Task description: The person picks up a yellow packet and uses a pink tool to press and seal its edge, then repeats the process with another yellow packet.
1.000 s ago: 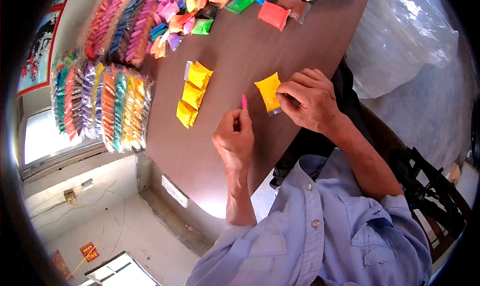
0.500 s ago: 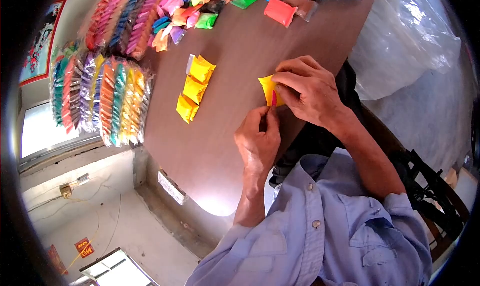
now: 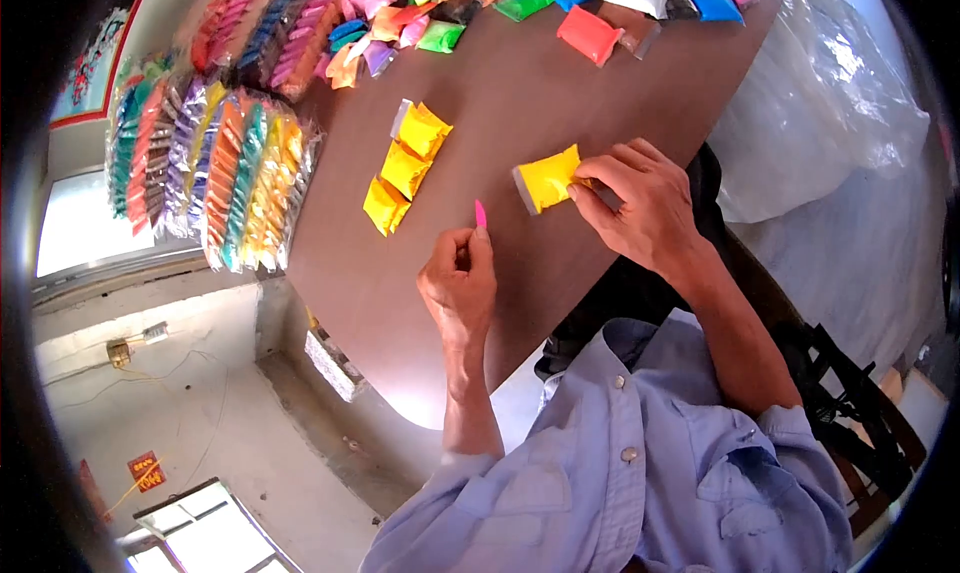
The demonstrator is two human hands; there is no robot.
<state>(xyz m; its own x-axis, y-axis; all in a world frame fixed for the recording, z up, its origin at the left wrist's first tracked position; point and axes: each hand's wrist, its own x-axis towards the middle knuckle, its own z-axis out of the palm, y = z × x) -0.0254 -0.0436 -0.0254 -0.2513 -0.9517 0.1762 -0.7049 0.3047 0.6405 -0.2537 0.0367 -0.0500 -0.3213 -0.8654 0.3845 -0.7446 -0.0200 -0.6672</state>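
My right hand (image 3: 640,201) pinches the right edge of a yellow packet (image 3: 549,181), which has a clear sealed strip along its left end. Between the thumb and finger of my left hand (image 3: 459,278) a small pointed pink blade-like piece (image 3: 480,215) sticks up; its lower part is hidden in the grip. The two hands are apart, with brown table between them. Left of the held packet lies a joined row of yellow packets (image 3: 407,168), with a clear strip at its top end.
Loose packets of many colours (image 3: 520,3) are spread along the table's far side. Bagged strips of coloured packets (image 3: 205,173) are stacked at the left. A large clear plastic bag (image 3: 820,113) hangs at the right edge of the brown table (image 3: 380,303).
My left hand has drawn away to the left and down with the pink piece, off the yellow packet. My right hand has shifted right and now holds the packet by its right edge.
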